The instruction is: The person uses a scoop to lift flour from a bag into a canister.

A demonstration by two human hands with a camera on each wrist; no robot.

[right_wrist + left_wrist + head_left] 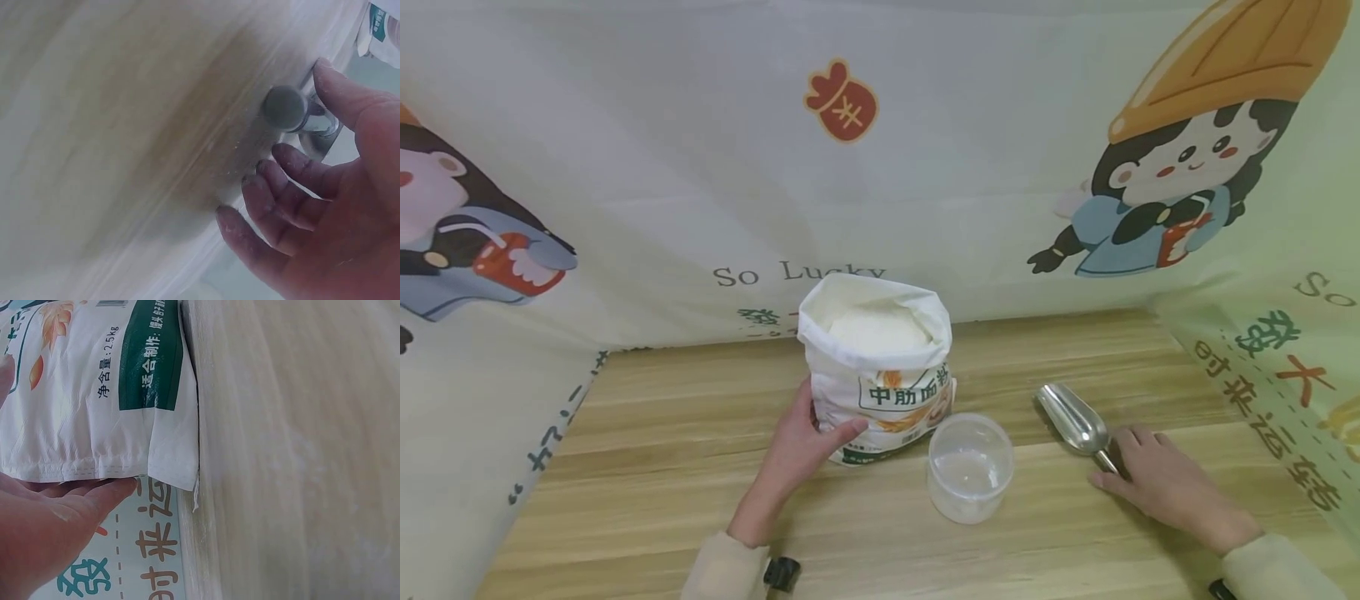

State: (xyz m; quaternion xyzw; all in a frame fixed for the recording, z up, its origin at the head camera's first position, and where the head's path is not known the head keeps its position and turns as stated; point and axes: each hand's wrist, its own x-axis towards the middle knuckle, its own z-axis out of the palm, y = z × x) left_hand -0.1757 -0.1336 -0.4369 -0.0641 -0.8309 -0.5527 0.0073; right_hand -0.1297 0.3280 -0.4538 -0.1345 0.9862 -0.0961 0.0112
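Observation:
A white bag of flour (891, 417) stands upright with its top rolled open, and pale flour (880, 329) shows inside. My left hand (797, 446) holds the bag's lower left side, thumb across the front and the fingers around the side. In the left wrist view, that hand (56, 531) lies along the side of the bag (69, 425). A metal scoop (1071, 417) lies on the table to the right. Around its handle (286, 109), my right hand (331, 206) has thumb and loosely bent fingers spread on either side, with gaps showing.
A clear round plastic tub (970, 483) with an open top stands right in front of the bag's right corner, between it and the scoop. The wood-grain table (685, 417) is bordered by printed cloth walls (970, 183) at the back and both sides.

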